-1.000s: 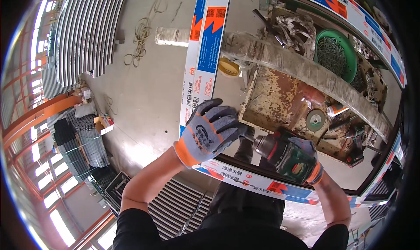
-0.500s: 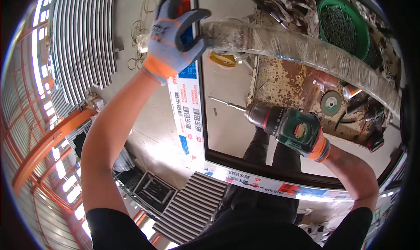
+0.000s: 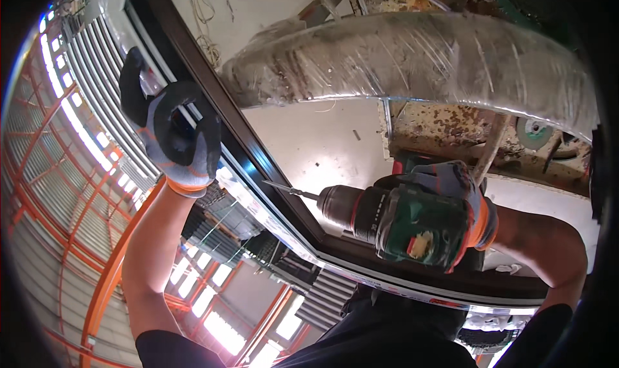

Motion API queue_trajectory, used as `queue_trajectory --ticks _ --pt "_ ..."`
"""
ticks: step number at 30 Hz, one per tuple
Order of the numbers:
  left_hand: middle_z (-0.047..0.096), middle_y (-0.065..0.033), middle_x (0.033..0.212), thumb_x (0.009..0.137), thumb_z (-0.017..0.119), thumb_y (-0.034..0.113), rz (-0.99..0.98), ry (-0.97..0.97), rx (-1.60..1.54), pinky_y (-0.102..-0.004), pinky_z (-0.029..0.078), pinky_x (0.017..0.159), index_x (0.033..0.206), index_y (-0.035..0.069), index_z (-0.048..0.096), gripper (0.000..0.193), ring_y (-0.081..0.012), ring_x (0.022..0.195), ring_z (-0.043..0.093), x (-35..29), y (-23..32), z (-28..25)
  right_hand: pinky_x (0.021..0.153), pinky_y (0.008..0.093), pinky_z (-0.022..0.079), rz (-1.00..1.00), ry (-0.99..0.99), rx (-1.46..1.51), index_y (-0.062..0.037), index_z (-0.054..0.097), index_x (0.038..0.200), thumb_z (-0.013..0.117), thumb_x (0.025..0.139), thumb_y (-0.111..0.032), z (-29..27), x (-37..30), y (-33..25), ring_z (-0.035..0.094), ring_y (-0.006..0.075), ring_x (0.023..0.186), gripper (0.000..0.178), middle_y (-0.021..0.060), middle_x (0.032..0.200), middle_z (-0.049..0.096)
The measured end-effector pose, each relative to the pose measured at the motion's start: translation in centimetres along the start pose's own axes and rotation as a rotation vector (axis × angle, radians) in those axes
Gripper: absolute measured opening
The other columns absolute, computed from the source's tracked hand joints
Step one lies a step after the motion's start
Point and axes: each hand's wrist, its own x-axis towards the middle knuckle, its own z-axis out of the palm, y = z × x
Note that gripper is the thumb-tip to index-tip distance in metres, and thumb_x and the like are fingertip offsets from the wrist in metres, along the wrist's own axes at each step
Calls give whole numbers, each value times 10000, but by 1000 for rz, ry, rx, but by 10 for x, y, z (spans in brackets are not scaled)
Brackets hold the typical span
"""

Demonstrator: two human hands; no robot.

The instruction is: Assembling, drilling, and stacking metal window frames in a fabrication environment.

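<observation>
A dark metal frame [image 3: 242, 126] with printed protective film on its outer faces stretches around in front of me. My left hand [image 3: 177, 133], in a grey and orange glove with dark fingertips, has its fingers curled around the left rail. My right hand [image 3: 474, 200], gloved alike, grips a green cordless drill [image 3: 422, 229] with a black and red chuck collar. Its slim bit [image 3: 290, 190] points left over the inner side of that rail. Whether the tip touches the metal I cannot tell.
A long plastic-wrapped bundle [image 3: 400, 62] crosses under the frame. Beyond it is a worn, rusty work surface [image 3: 445, 126] with a round grinding disc [image 3: 535, 133]. Stacked metal profiles [image 3: 103, 65] lie at the left, and more ribbed profiles [image 3: 325, 297] stand below the frame's corner.
The frame has tilted in view, its left rail now slanting. My left hand is lower and further left, its fingers more curled. The drill has moved left and down, its bit now over the rail.
</observation>
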Motion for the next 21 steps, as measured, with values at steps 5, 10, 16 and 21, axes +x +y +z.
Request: queue_trajectory --ticks 5,10,16,21 --pt "376 -240 1414 863 545 383 90 -70 108 -590 314 1091 1080 62 600 391 -431 1381 327 3 -5 -4 584 400 480 -115 -55 -210 -23 667 1089 726 758 -277 -19 17 -13 609 300 659 421 110 783 624" --pt "407 -223 1379 862 520 376 52 -54 115 -613 300 1099 1071 84 601 368 -428 1402 292 -1 -6 1 477 373 405 -99 -32 -214 -1 674 1145 729 712 -319 -9 15 2 548 257 557 540 72 682 555" --pt "419 -248 1396 854 527 365 93 -100 174 -605 290 1108 1076 68 603 378 -432 1402 292 0 -9 -7 605 406 472 -63 -22 -225 -90 644 1191 673 766 -394 -6 15 5 594 308 689 524 99 777 593" --pt "397 -256 1410 849 536 355 94 -105 151 -592 292 1113 1089 62 599 384 -430 1401 297 0 -8 -2 609 401 472 -47 -41 -232 -83 638 1201 677 765 -395 -10 20 1 596 299 687 538 92 779 594"
